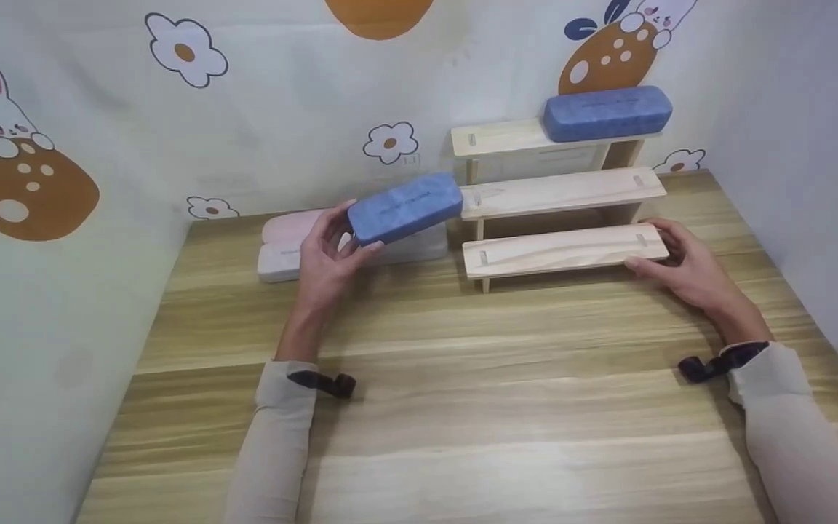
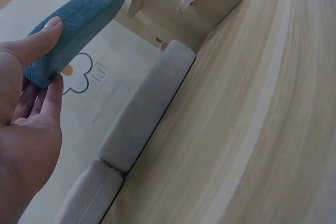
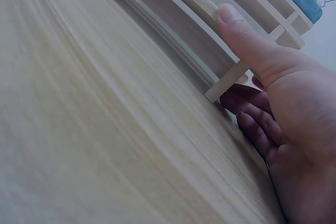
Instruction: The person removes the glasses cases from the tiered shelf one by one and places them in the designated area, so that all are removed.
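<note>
Tilted in the air, a blue glasses case (image 1: pixel 406 209) is held at its left end by my left hand (image 1: pixel 324 262), thumb on one side and fingers on the other. The left wrist view shows the same case (image 2: pixel 79 27) raised above the grey cases. At the right end of a three-tier wooden stand (image 1: pixel 564 252), my right hand (image 1: pixel 692 273) grips the lowest tier. Its thumb (image 3: pixel 244 32) lies along the tier's front, with the fingers behind the end leg. Another blue glasses case (image 1: pixel 608 115) lies on the top tier, toward the right.
Behind my left hand, light grey cases (image 1: pixel 279 263) and a pink case (image 1: pixel 289 225) lie on the wooden table (image 1: pixel 463 407) by the back wall, partly hidden. Patterned wall covering (image 1: pixel 281 109) encloses the back and sides. Each wrist wears a small black camera (image 1: pixel 703 368).
</note>
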`<state>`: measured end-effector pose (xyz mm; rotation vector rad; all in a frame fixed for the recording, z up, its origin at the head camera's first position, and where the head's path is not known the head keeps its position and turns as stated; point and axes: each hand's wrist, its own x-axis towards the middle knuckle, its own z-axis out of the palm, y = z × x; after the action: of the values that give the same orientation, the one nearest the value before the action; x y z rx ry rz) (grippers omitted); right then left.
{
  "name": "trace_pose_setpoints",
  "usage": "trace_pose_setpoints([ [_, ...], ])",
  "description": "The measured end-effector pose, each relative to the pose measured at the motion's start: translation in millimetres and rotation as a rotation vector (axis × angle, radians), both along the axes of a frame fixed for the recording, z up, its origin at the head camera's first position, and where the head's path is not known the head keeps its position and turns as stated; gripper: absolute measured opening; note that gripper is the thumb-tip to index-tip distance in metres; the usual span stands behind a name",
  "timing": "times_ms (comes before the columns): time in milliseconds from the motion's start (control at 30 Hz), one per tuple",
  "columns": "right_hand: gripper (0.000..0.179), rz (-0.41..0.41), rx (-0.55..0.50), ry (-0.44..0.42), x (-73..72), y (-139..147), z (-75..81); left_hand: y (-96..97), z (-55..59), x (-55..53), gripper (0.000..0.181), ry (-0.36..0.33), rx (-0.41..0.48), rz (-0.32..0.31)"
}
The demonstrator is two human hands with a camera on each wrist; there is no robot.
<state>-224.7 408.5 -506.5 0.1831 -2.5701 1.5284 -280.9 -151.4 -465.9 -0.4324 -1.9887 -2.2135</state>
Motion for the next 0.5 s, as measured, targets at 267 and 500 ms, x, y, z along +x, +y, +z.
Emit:
trace_pose_setpoints([
  [267, 0.072, -0.003, 0.014, -0.014, -0.8, -1.1, 2.1, -22.3, -9.6, 9.5, 0.08, -0.048, -0.016, -0.018],
  [500, 0.071, -0.01, 0.028, -0.024, 0.5, -0.6, 1.6, -36.1, -16.3, 14.9, 0.077, -0.058, -0.048, -0.051],
])
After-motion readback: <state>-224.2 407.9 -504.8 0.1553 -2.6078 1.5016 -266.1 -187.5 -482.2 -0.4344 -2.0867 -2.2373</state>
